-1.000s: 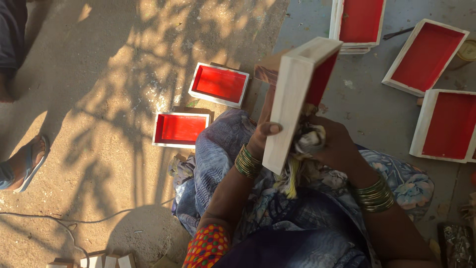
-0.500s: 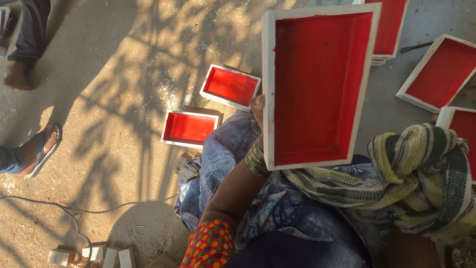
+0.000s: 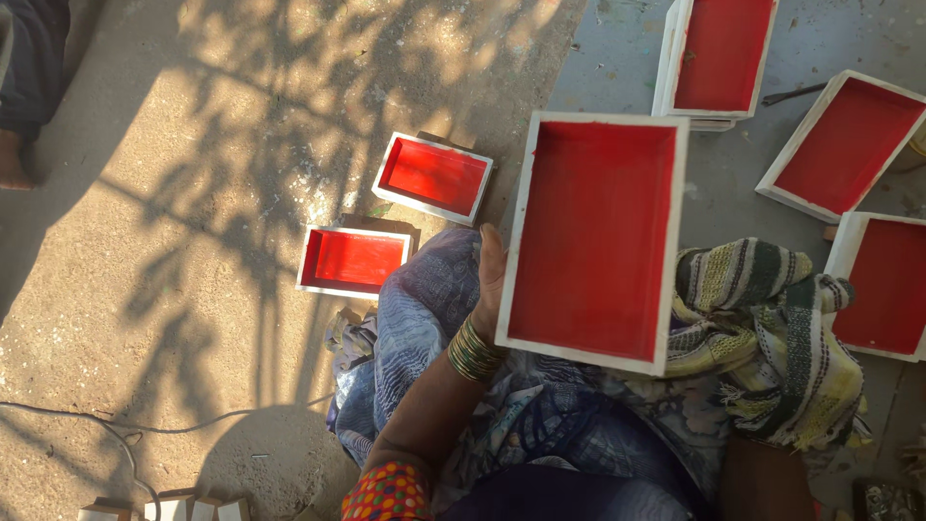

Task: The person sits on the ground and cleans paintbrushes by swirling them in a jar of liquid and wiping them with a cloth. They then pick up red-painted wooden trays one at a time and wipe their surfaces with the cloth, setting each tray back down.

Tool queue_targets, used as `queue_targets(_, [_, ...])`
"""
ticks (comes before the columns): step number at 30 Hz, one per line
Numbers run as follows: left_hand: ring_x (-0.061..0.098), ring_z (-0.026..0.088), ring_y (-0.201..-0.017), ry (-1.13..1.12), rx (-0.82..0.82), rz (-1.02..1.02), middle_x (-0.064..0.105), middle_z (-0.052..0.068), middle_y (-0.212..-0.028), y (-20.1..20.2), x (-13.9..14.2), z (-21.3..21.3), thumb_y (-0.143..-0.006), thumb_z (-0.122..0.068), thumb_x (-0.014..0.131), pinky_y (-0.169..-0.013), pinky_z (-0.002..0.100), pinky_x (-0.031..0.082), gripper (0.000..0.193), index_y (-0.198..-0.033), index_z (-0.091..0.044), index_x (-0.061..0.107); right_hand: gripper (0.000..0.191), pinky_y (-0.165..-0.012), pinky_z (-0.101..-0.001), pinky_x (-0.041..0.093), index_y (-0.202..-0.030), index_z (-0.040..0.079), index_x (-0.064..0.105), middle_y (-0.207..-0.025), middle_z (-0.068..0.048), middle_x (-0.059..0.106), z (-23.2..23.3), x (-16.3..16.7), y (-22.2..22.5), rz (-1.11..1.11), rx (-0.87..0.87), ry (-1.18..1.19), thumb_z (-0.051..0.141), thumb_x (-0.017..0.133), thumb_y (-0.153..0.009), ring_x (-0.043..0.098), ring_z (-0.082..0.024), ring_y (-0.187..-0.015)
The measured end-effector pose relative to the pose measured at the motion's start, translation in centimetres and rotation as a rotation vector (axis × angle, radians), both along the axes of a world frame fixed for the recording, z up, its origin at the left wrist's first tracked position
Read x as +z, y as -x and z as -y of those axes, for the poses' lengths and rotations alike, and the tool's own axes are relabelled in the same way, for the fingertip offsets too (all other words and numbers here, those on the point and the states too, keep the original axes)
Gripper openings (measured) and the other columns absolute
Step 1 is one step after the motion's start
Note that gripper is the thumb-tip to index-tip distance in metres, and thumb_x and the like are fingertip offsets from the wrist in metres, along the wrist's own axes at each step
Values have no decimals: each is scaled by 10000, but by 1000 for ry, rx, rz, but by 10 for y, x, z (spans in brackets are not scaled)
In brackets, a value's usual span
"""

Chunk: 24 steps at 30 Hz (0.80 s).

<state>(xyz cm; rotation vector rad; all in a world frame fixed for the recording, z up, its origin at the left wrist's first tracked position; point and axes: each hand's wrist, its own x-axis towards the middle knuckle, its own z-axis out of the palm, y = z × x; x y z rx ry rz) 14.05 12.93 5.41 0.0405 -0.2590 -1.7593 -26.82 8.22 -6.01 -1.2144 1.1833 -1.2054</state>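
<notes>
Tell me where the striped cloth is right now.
In the head view the striped cloth is bunched on the person's lap at right, against the right edge of the red tray held up by the left hand.

You have no labels, signs or screens before you. The only package-like things are shallow rectangular boxes, red inside with white rims: one in your left hand, the others lying on the ground around you.

Two small red trays sit on the sunlit concrete floor, three bigger ones over on the shaded grey part. A thin cable snakes across bottom left, plus someone's bare foot at the edge.
</notes>
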Motion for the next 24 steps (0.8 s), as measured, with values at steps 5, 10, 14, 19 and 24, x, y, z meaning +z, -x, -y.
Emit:
queue_targets(5, [624, 326, -1249, -453, 77, 218, 579, 228, -1362, -11, -35, 18, -1034, -211, 651, -1048, 468, 585, 559, -1476, 37, 418, 368, -898, -351, 556, -1303, 34, 597, -1139, -122, 692, 1, -6, -1, -55, -4, -17, 171, 689, -974, 682, -207, -1015])
queue_targets(10, [599, 315, -1224, -543, 184, 429, 528, 153, -1326, -19, -78, 86, -877, -57, 670, -1014, 529, 561, 732, -1478, -126, 258, 373, -917, -354, 546, -1335, 26, 587, -1176, -132, 676, 3, -19, 3, -112, 11, -46, 152, 667, -993, 671, -212, -1038])
queue_targets(14, [617, 282, -1171, -485, 319, 469, 536, 112, -1299, -33, -105, 155, -865, 28, 667, -965, 519, 582, 709, -1448, -134, 298, 378, -933, -356, 538, -1360, 20, 579, -1205, -141, 664, 3, -34, 16, -179, 23, -86, 136, 649, -1007, 663, -217, -1057])
queue_targets(19, [628, 282, -1083, -625, 631, 419, 548, 119, -1221, -62, -129, 228, -835, 117, 669, -892, 507, 600, 656, -1319, -125, 297, 369, -934, -354, 534, -1374, 12, 580, -1228, -145, 656, 3, -54, 26, -144, 65, -118, 110, 625, -1021, 657, -215, -1064])
queue_targets(24, [591, 294, -977, -586, 760, 283, 528, 163, -1141, -91, -142, 247, -861, 145, 692, -792, 468, 578, 584, -1276, -28, 320, 358, -921, -347, 538, -1363, 11, 588, -1222, -139, 659, 3, -67, 28, -164, 53, -211, 99, 624, -1018, 658, -207, -1052])
